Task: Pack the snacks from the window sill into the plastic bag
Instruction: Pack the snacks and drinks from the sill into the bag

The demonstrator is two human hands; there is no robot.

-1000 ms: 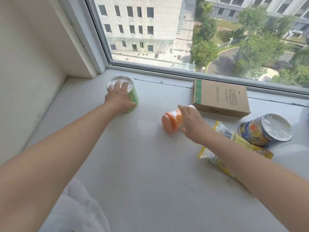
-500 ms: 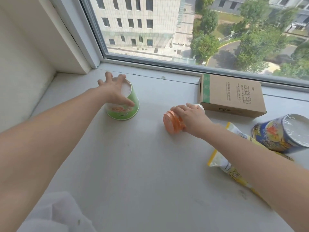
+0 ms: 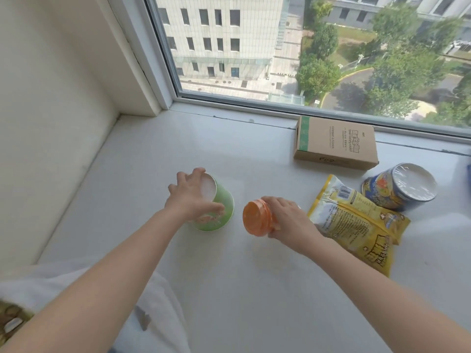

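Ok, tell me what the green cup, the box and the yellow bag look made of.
Green cup: likely printed paper, matte wall, with a white base or lid up.
Box: plain brown cardboard, matte, with sharp folded edges and a green strip.
Yellow bag: probably glossy plastic film, creased, with bright highlights.

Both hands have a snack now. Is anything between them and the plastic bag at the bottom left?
Nothing visible: bare sill lies between the green cup in the left hand, the orange-lidded jar in the right hand, and the plastic bag.
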